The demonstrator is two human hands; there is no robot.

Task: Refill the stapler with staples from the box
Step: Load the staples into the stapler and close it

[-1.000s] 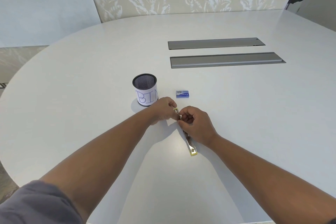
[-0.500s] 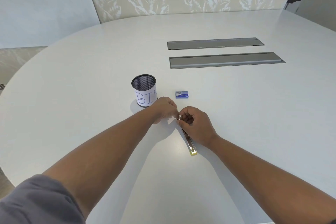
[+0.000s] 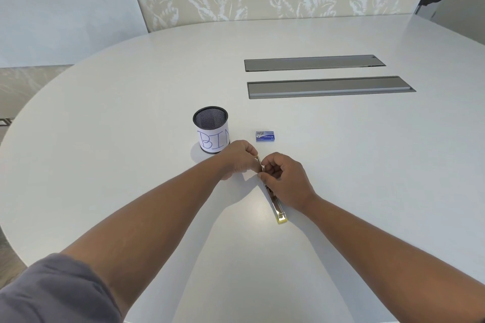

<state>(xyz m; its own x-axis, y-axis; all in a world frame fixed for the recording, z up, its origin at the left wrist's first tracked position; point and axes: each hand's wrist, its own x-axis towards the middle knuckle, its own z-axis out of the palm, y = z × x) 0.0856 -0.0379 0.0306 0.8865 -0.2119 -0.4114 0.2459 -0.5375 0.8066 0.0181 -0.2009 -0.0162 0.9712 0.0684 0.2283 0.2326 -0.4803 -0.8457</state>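
Observation:
A gold stapler (image 3: pixel 276 204) lies flat on the white table (image 3: pixel 341 165), swung open along its length, its near end pointing toward me. My left hand (image 3: pixel 237 158) pinches the stapler's far end. My right hand (image 3: pixel 284 181) rests over the stapler's middle, fingers curled at the same far end; what the fingertips hold is hidden. Both hands touch each other there. A small blue staple box (image 3: pixel 265 136) sits closed on the table just beyond the hands, untouched.
A black mesh cup (image 3: pixel 211 130) with a paper label reading "BIN" stands left of the staple box, close to my left hand. Two long grey cable hatches (image 3: pixel 328 86) are set in the table farther back. A patterned wall stands behind.
Both hands stay at the stapler's far end with only small finger shifts. The stapler and the box have not moved.

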